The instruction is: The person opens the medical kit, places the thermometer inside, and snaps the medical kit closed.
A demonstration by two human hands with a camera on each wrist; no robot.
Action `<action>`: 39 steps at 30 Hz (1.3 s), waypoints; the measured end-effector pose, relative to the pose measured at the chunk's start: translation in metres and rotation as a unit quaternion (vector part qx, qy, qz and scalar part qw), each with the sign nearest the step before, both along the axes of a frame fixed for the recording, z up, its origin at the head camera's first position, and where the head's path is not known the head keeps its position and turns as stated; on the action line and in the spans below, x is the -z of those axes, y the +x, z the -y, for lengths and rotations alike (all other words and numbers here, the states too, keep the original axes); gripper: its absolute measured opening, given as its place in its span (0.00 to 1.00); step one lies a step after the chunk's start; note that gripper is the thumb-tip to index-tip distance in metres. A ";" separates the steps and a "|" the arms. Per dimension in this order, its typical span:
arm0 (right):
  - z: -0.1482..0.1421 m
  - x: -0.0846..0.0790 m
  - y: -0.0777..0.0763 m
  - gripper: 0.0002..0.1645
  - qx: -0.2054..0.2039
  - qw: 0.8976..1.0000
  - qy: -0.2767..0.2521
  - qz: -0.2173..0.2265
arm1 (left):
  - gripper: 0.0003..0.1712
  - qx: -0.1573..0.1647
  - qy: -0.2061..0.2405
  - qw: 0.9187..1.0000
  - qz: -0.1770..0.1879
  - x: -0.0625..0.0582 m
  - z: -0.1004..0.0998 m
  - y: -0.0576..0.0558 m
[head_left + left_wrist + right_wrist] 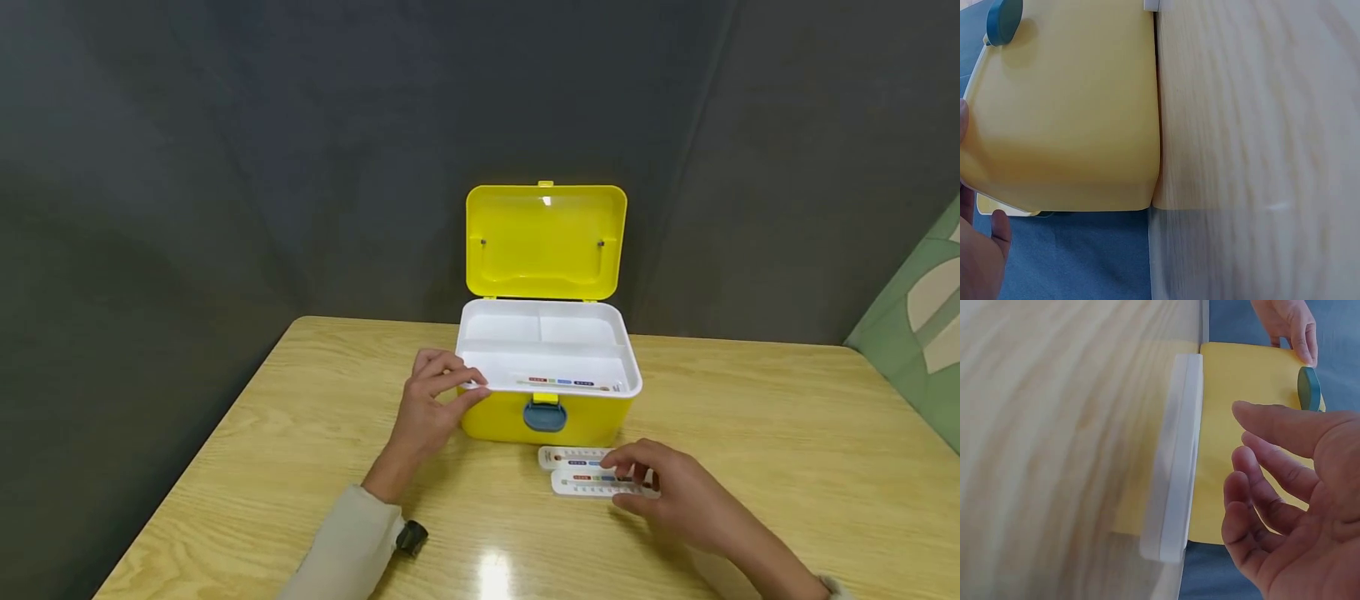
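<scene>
A yellow storage box [498, 421] stands with its lid [546, 242] raised. Inside its white tray [502, 362] lies a white flat thermometer [566, 382] with coloured labels. My left hand [431, 400] pinches the tray-side rim at the box's front left corner, thumb outside. In front of the box, two more white thermometers lie side by side on the table, the farther one [558, 457] and the nearer one [573, 484]. Over their right ends hovers my right hand [675, 492], fingers loosely bent and holding nothing. In the right wrist view, a gap separates it from the thermometers [1175, 456].
The light wood table [300, 467] runs up to a dark wall panel [360, 167] behind the box. A grey-blue latch [545, 417] hangs on the box's front. At the far right is a green patterned surface [918, 333].
</scene>
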State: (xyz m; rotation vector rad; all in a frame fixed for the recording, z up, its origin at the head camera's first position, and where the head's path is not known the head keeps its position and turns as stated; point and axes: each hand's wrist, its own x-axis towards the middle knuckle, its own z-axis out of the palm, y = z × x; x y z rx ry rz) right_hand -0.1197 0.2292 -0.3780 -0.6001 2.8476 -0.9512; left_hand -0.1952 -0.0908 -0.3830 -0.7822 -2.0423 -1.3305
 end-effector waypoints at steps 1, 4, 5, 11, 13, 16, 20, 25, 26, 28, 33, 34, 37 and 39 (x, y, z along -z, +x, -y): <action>-0.002 0.001 0.001 0.19 0.005 1.000 0.005 0.006 | 0.06 -0.001 -0.001 1.000 0.000 0.001 -0.001 0.000; -0.007 0.004 0.003 0.21 0.021 1.000 0.020 0.004 | 0.05 -0.004 -0.004 1.000 0.001 0.001 -0.002 0.001; -0.008 0.005 0.004 0.22 0.026 0.999 0.025 -0.002 | 0.05 -0.005 -0.005 1.000 0.000 0.001 -0.002 0.001; -0.014 0.006 0.003 0.25 0.041 0.998 0.038 -0.032 | 0.06 -0.009 -0.004 1.000 -0.010 0.001 0.000 0.001; -0.015 0.005 0.002 0.26 0.044 0.998 0.044 -0.033 | 0.06 -0.007 -0.005 1.000 -0.016 0.001 0.001 0.001; -0.018 0.005 0.000 0.29 0.041 0.997 0.052 -0.043 | 0.07 0.000 -0.004 1.000 -0.026 0.000 0.001 -0.002; -0.023 0.008 -0.001 0.33 0.032 0.996 0.066 -0.047 | 0.07 0.009 0.001 0.999 -0.031 0.000 0.001 -0.004; -0.026 0.011 -0.001 0.33 0.031 0.995 0.087 -0.023 | 0.05 -0.001 -0.004 1.000 -0.016 0.003 0.001 -0.002; -0.026 0.012 0.000 0.33 0.030 0.995 0.089 -0.022 | 0.05 -0.003 -0.004 1.000 -0.015 0.004 0.001 -0.002; -0.027 0.013 0.000 0.33 0.027 0.995 0.088 -0.026 | 0.05 -0.005 -0.005 1.000 -0.011 0.005 0.001 -0.002; -0.027 0.013 -0.001 0.36 0.018 0.997 0.071 -0.034 | 0.06 -0.003 -0.007 1.000 -0.021 0.002 0.000 -0.003; -0.026 0.012 -0.002 0.37 0.018 0.997 0.068 -0.029 | 0.06 -0.004 -0.008 1.000 -0.021 0.001 0.001 -0.002; -0.025 0.012 -0.003 0.38 0.022 0.997 0.067 -0.006 | 0.06 -0.005 -0.009 1.000 -0.018 0.001 0.001 -0.002; -0.024 0.011 -0.002 0.37 0.026 0.997 0.071 0.009 | 0.06 -0.006 -0.009 1.000 -0.008 0.002 0.000 0.000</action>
